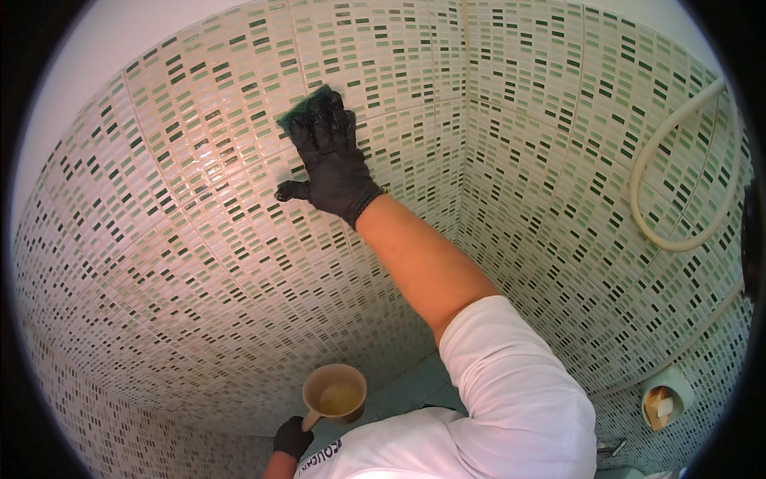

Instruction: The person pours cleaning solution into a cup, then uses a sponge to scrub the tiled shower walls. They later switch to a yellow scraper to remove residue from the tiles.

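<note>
My right hand (329, 160), in a black glove, presses a dark green scouring pad (297, 114) against the mosaic-tiled wall (215, 160). Its fingers lie over the pad, and the thumb sticks out to the left. Low in the view, my left hand (293, 437), also gloved in black, is closed around the handle of a beige dipper (335, 374). Yellowish, frothy liquid shows inside the dipper, which is held upright beside my body.
A second tiled wall meets the first at a corner (465, 160). On the right, a pale hose (638, 199) hangs in a loop. Below it a round wall holder (678, 395) contains orange and white pieces. Part of a grey-green floor (407, 391) shows under my arm.
</note>
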Motion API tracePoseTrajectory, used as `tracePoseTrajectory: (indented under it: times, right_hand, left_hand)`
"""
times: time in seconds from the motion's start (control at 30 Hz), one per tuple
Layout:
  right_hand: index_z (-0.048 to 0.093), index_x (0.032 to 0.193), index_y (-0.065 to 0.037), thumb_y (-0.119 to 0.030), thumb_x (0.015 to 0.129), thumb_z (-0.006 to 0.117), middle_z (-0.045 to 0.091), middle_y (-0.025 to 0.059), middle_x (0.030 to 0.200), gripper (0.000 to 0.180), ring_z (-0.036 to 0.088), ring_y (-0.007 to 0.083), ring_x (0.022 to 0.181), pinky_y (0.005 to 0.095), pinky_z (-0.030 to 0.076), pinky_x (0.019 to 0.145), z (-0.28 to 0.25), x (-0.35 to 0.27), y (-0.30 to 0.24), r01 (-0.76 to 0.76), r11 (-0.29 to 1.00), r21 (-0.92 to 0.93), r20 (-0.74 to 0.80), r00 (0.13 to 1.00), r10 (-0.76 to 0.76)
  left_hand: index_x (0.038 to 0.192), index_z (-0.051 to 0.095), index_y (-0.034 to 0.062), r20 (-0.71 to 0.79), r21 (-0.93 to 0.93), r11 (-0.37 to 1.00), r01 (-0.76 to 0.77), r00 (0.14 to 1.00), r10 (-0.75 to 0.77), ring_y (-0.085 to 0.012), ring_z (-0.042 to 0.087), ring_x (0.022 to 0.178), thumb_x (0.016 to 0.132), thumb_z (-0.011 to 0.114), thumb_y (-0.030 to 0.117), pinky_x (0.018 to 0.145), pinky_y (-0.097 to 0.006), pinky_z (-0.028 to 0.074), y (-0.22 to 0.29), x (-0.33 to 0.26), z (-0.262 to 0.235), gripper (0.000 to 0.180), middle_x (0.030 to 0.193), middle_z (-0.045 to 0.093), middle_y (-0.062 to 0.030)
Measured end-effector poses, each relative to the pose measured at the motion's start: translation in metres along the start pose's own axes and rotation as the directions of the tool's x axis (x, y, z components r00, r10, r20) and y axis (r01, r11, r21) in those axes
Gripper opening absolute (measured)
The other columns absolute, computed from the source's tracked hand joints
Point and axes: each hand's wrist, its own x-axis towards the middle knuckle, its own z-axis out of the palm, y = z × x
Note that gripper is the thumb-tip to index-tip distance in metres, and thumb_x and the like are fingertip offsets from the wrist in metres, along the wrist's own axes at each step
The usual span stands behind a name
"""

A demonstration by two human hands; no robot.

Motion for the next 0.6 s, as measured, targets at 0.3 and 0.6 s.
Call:
tracePoseTrajectory:
  times: [0.3, 0.6]
  right_hand:
    - [0.015, 0.141, 0.003, -0.048, 0.081, 0.059, 0.007, 0.0287, 0.146, 0.091, 0.002, 0.0418, 0.137, 0.0502, 0.001, 0.111, -0.055, -0.023, 0.194, -0.378, 0.915, -0.144, -0.268, 0.905, 0.332]
    - [0.037, 0.135, -0.014, -0.052, 0.067, 0.069, 0.029, 0.0211, 0.141, 0.085, 0.014, 0.0416, 0.135, 0.0558, 0.009, 0.109, 0.032, -0.038, -0.066, 0.182, 0.969, 0.169, 0.169, 0.963, -0.210]
  left_hand:
    - [0.095, 0.060, 0.0071, -0.047, -0.086, 0.996, -0.005, 0.999, 0.001, -0.0347, 0.062, 0.086, 0.070, 0.062, 0.021, 0.076, -0.044, 0.049, 0.035, 0.005, -0.006, 0.028, 0.089, 0.064, -0.0173]
    - [0.106, 0.059, 0.0078, 0.041, -0.143, 0.987, 0.070, 0.997, -0.064, -0.0344, 0.060, 0.092, 0.071, 0.061, 0.021, 0.080, -0.043, 0.047, 0.042, -0.003, 0.000, 0.037, 0.097, 0.063, -0.0181]
